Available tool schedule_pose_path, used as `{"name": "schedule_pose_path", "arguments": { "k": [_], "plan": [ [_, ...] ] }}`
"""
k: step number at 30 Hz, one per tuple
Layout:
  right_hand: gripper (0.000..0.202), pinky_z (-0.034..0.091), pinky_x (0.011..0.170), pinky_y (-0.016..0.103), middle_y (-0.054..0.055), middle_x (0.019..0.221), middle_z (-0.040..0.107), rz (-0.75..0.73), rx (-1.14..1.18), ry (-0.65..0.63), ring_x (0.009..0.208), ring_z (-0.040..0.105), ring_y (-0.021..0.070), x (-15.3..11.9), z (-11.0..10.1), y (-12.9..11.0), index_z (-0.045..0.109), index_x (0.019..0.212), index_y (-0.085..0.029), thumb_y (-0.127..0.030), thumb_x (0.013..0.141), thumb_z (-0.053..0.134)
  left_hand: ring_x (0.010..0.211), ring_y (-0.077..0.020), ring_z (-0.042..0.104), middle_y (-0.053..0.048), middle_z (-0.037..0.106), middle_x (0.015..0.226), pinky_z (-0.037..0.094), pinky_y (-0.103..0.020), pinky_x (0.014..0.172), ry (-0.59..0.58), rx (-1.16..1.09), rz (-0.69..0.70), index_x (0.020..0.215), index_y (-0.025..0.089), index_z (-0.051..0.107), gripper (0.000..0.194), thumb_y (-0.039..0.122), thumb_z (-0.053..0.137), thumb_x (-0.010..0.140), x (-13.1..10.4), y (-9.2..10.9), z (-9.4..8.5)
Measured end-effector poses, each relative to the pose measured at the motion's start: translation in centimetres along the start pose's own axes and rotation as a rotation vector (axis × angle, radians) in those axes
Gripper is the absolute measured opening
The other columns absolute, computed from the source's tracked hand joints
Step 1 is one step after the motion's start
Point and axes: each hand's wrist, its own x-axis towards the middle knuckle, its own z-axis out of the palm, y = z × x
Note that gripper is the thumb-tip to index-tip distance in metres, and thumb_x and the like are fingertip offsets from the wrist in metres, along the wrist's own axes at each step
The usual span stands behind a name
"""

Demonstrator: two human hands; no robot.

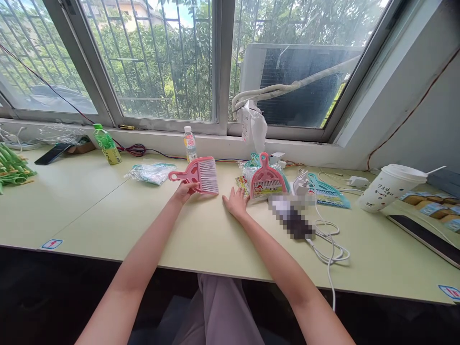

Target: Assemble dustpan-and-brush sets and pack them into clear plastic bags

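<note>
My left hand [187, 190] is closed on a pink dustpan and brush set [196, 175], its white bristles facing right and its handle pointing left. Resting on the table with fingers spread, my right hand [236, 203] lies just left of a second pink dustpan and brush set [266, 179]. That one stands handle up and carries a printed label. Behind it, partly hidden, are teal sets [256, 159] in clear wrapping. Farther right lies another teal dustpan set [328, 192], also labelled.
A clear plastic bag [151, 173], a green-capped bottle [107, 143] and a clear bottle [190, 143] stand or lie toward the window. On the right are a white charging cable [332, 258], a paper cup [390, 189] and a phone [426, 237]. Green stalks [14, 167] lie far left.
</note>
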Motion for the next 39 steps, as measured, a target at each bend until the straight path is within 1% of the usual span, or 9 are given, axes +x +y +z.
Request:
{"name": "schedule_pose_path", "arguments": {
  "k": [5,7,10,14,21,28,31,35,39],
  "plan": [
    [0.041,0.025,0.108,0.040,0.014,0.136,0.054,-0.316,0.037,0.080,0.126,0.047,0.0222,-0.5,-0.3,-0.1,0.053,0.131,-0.019,-0.028,0.095,0.034,0.080,-0.0163,0.066,-0.005,0.068,0.091,0.056,-0.026,0.069,0.015,0.105,-0.019,0.091,0.014,0.062,0.042,0.010,0.083,0.054,-0.3,-0.2,0.4],
    [0.037,0.028,0.106,0.036,0.010,0.125,0.061,-0.376,0.055,0.151,0.116,0.053,0.0190,-0.9,-0.3,-0.3,0.058,0.123,-0.022,-0.023,0.094,0.036,0.076,-0.0134,0.065,-0.003,0.067,0.085,0.055,-0.024,0.068,0.056,0.063,-0.009,0.084,0.014,0.060,0.036,0.012,0.082,0.055,-0.1,-0.2,0.3],
    [0.039,0.020,0.110,0.045,0.014,0.140,0.050,-0.277,0.022,0.220,0.131,0.041,0.0264,-1.0,0.0,-0.4,0.055,0.129,-0.020,-0.028,0.094,0.042,0.075,-0.0109,0.065,0.000,0.066,0.084,0.054,-0.023,0.071,0.084,0.035,0.046,0.085,0.016,0.057,0.040,0.011,0.082,0.054,0.1,-0.1,-0.2],
    [0.048,0.017,0.110,0.054,0.017,0.152,0.035,-0.165,0.028,0.085,0.142,0.024,0.0341,-0.5,0.3,0.1,0.048,0.137,-0.016,-0.038,0.095,0.041,0.083,-0.0145,0.066,0.000,0.068,0.092,0.054,-0.028,0.076,0.046,0.087,0.136,0.096,0.020,0.056,0.057,0.006,0.083,0.048,0.1,0.4,-0.5],
    [0.043,0.035,0.099,0.033,-0.001,0.134,0.059,-0.265,0.220,0.073,0.124,0.050,0.0181,-0.1,-0.4,0.4,0.065,0.115,-0.030,-0.006,0.086,0.045,0.110,-0.0224,0.062,-0.006,0.066,0.117,0.050,-0.038,0.096,-0.033,0.140,0.198,0.115,0.023,0.054,0.066,0.017,0.085,0.056,-0.7,0.6,0.7],
    [0.063,0.035,0.096,0.039,0.009,0.134,0.053,-0.118,0.231,0.105,0.113,0.055,0.0218,-0.4,-1.6,0.4,0.046,0.137,-0.029,-0.006,0.079,0.054,0.106,-0.0263,0.064,-0.014,0.066,0.115,0.050,-0.043,0.097,-0.205,0.252,0.006,0.111,0.014,0.061,0.067,0.012,0.086,0.049,-1.2,0.8,0.9],
    [0.064,0.033,0.098,0.042,0.016,0.144,0.040,-0.144,0.146,0.159,0.121,0.049,0.0261,-0.5,-1.5,0.3,0.040,0.142,-0.024,-0.010,0.082,0.057,0.097,-0.0251,0.066,-0.011,0.069,0.104,0.053,-0.041,0.090,-0.064,0.249,0.004,0.101,0.013,0.063,0.058,0.008,0.084,0.047,-0.6,1.6,0.1],
    [0.032,0.031,0.100,0.049,0.020,0.142,0.039,-0.138,0.067,0.142,0.126,0.042,0.0315,-0.4,-1.1,0.4,0.059,0.121,-0.018,-0.022,0.089,0.055,0.087,-0.0213,0.066,-0.003,0.066,0.090,0.055,-0.040,0.082,0.308,0.281,0.063,0.092,0.017,0.061,0.055,0.000,0.080,0.043,0.3,2.8,-0.9],
    [0.020,0.038,0.098,0.043,0.010,0.121,0.051,-0.173,0.231,0.115,0.117,0.049,0.0247,0.0,-0.6,0.9,0.066,0.102,-0.023,-0.016,0.086,0.057,0.094,-0.0209,0.064,-0.003,0.065,0.094,0.053,-0.038,0.088,0.344,0.411,0.251,0.095,0.018,0.060,0.057,0.004,0.081,0.045,0.4,3.7,-1.0]
  ]
}}
